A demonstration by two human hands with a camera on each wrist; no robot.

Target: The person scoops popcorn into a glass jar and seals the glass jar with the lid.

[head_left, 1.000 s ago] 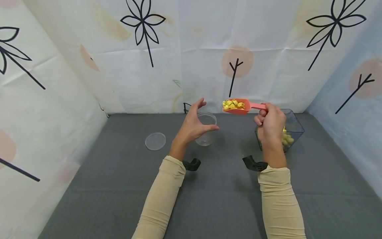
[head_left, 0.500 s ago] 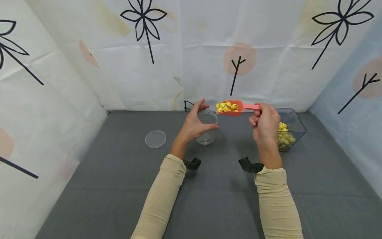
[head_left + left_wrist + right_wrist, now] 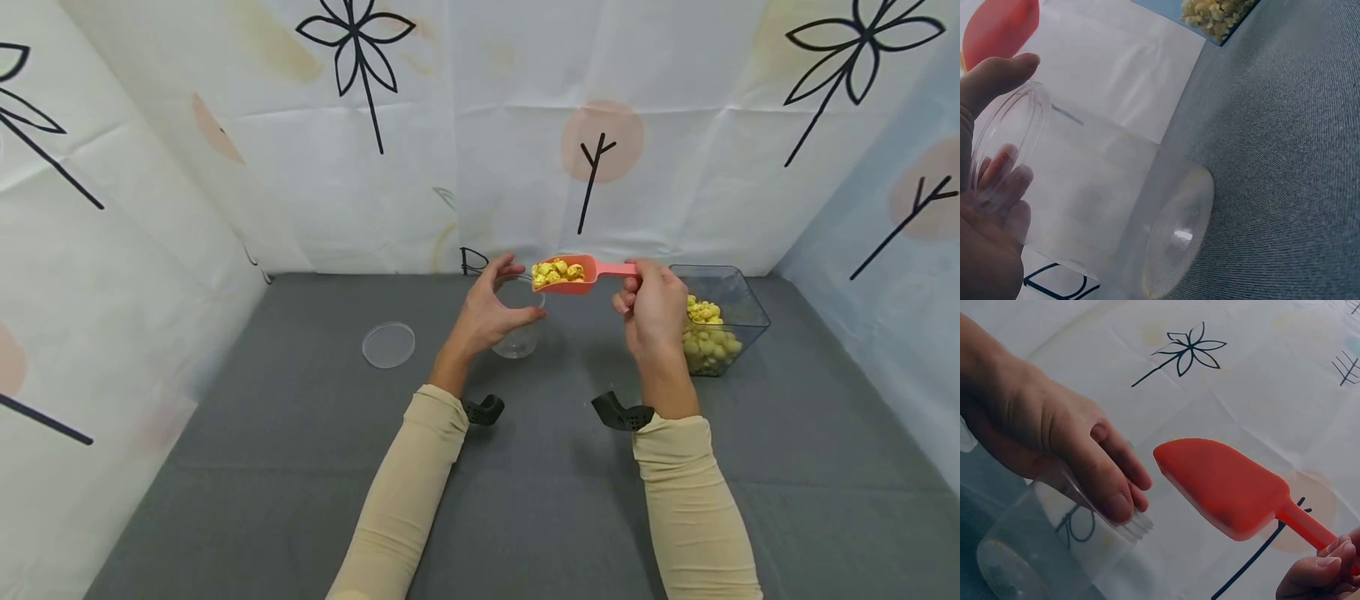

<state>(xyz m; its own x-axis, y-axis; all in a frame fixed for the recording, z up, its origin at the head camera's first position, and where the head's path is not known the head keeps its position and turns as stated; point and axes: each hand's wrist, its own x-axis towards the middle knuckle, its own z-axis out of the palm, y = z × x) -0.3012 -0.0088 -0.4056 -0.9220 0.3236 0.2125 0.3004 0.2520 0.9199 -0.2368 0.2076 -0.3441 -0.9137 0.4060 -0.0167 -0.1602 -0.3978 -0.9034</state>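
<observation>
A clear jar (image 3: pixel 516 343) stands upright on the grey table (image 3: pixel 525 483), its round mouth facing up. The left hand (image 3: pixel 486 310) curves round the jar's upper part, thumb on the near side and fingers on the far side, gripping it just under the rim; the left wrist view shows some fingers through the clear wall.

The right hand (image 3: pixel 654 310), to the right of the jar, pinches the handle of a red scoop (image 3: pixel 1225 487). The scoop lies about level, with its tip just above the jar's rim on the right, and yellow popcorn (image 3: pixel 556 273) fills its bowl.

Well to the right of the jar, past the right hand, sits a clear bin (image 3: pixel 733 310) partly filled with more popcorn. To the left of the jar, apart from it, a round clear lid (image 3: pixel 388 345) lies flat. Behind the jar hangs a white cloth (image 3: pixel 502 183) printed with black flowers.
</observation>
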